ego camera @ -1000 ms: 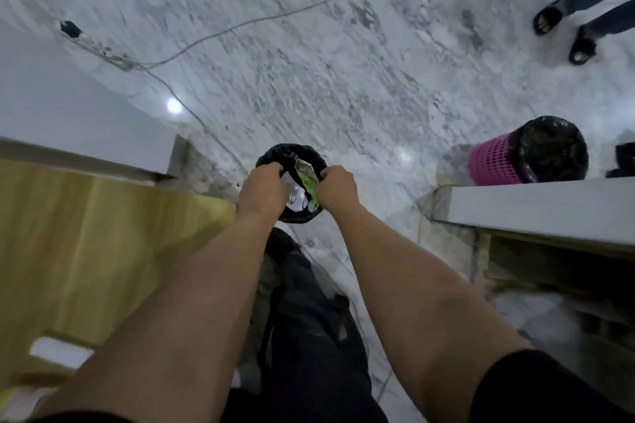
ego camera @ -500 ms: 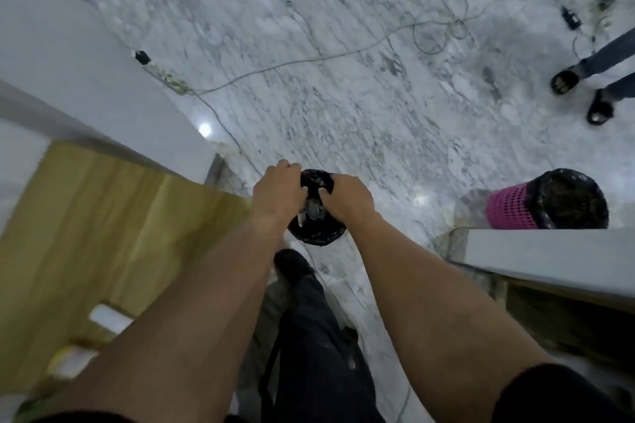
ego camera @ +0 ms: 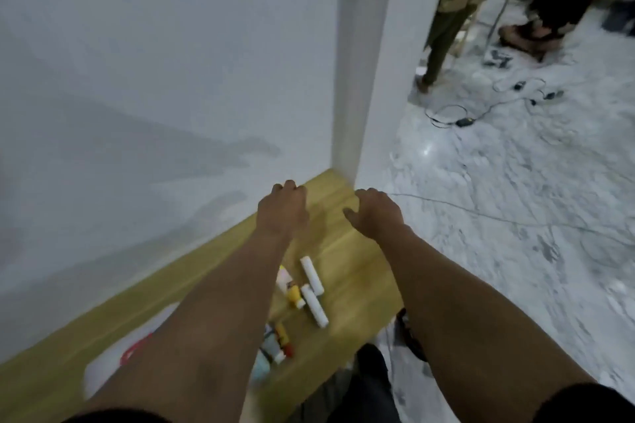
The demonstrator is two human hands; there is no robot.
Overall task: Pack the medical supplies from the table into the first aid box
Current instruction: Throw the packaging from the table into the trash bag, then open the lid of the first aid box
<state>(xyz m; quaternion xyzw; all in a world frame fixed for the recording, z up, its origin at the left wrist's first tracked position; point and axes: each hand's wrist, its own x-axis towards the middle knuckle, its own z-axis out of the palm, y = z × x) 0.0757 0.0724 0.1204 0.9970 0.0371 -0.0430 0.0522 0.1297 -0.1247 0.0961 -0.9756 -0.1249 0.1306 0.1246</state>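
Observation:
My left hand [ego camera: 283, 213] and my right hand [ego camera: 378, 215] hover empty over the far end of the wooden table [ego camera: 347, 227], fingers loosely curled and apart. Nearer to me on the table lie two white rolls [ego camera: 313, 290], a small yellow bottle [ego camera: 294, 295], a pale packet [ego camera: 283, 276] and a cluster of small tubes and bottles [ego camera: 278, 343]. The white first aid box [ego camera: 113, 364] with a red mark sits at the lower left, mostly hidden under my left forearm. The picture is blurred.
A white wall [ego camera: 154, 79] and a white pillar [ego camera: 364, 62] stand behind the table. To the right is marble floor [ego camera: 515, 216] with cables [ego camera: 481, 106]. Two people's legs [ego camera: 446, 17] stand at the top right.
The view swung from the floor and the black-lined bin up to the table. Both hands let go of the bin and the green packet and now hang empty over the table.

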